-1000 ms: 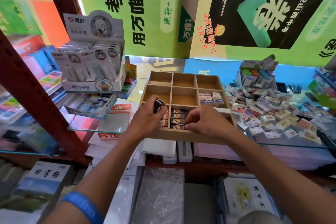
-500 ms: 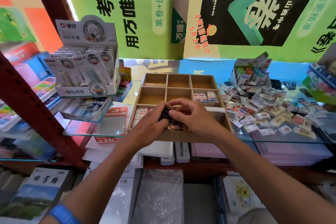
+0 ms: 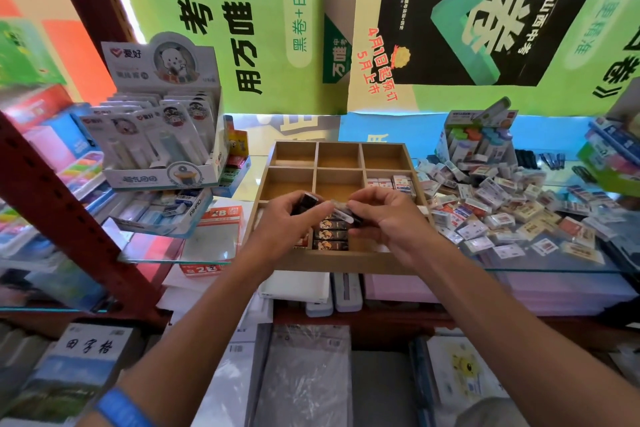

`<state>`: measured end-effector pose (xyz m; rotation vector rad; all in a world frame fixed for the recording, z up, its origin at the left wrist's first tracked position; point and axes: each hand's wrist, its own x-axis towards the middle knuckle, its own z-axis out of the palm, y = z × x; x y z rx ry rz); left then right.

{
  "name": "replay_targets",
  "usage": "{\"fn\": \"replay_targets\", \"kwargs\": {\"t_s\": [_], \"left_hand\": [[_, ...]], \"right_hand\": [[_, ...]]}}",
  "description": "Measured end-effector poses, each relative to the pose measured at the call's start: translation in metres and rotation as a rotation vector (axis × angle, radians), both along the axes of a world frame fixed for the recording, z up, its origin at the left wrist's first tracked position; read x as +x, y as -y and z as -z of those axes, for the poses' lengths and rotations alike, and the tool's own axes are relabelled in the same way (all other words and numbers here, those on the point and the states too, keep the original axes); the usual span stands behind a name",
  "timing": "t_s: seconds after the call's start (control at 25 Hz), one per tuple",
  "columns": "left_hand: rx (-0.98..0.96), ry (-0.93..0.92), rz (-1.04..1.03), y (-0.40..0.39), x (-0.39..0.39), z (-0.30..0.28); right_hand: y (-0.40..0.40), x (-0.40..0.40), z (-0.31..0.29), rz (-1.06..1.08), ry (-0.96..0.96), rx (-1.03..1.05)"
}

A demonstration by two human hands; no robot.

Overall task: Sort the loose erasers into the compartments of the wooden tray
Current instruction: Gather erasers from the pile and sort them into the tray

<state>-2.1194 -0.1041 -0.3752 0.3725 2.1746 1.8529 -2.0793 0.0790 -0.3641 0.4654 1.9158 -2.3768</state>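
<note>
The wooden tray (image 3: 337, 262) with nine compartments sits on the glass shelf in front of me. My left hand (image 3: 282, 227) grips a black eraser (image 3: 306, 202) above the tray's near row. My right hand (image 3: 388, 222) pinches another eraser (image 3: 343, 215) right beside it, over the near middle compartment. Black erasers (image 3: 330, 235) lie stacked in that compartment. White erasers (image 3: 391, 183) fill the middle right compartment. A heap of loose erasers (image 3: 502, 204) covers the glass to the right of the tray.
A display box of carded correction tapes (image 3: 162, 135) stands at the left on a smaller box. A red shelf post (image 3: 65, 211) slants across the left. A box of colourful items (image 3: 481, 139) stands behind the heap. Notebooks and packets lie below the shelf.
My right hand rose from the near middle compartment and met my left hand above it. The hands now hold erasers a little higher and slightly apart.
</note>
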Motion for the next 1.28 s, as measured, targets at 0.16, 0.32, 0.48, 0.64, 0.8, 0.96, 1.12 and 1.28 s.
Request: {"fn": "replay_targets", "kwargs": {"t_s": [0.16, 0.32, 0.48, 0.64, 0.8, 0.96, 1.12, 1.28], "left_hand": [[0.017, -0.016, 0.004, -0.007, 0.001, -0.005], [-0.097, -0.011, -0.143, -0.005, -0.006, -0.003], [-0.067, 0.053, -0.113, -0.006, -0.003, 0.0], [0.02, 0.121, -0.203, -0.004, -0.007, 0.003], [0.08, 0.134, -0.164, 0.0, -0.008, 0.006], [0.08, 0.123, -0.108, 0.001, -0.006, 0.006], [-0.091, -0.034, -0.051, 0.006, -0.008, 0.013], [-0.131, -0.187, -0.073, 0.004, -0.004, 0.018]], "right_hand": [[0.008, 0.001, -0.005, -0.005, 0.047, -0.192], [-0.002, 0.001, -0.009, -0.059, -0.066, -0.193], [0.002, -0.003, -0.001, -0.141, -0.198, 0.454], [0.004, -0.015, 0.011, -0.117, -0.24, 0.983], [0.005, -0.022, 0.026, -0.131, -0.337, 1.459], [0.006, -0.022, 0.032, -0.141, -0.444, 1.524], [0.01, -0.03, 0.03, -0.149, -0.435, 1.559], [0.017, -0.022, 0.021, -0.005, -0.35, 0.949]]}}
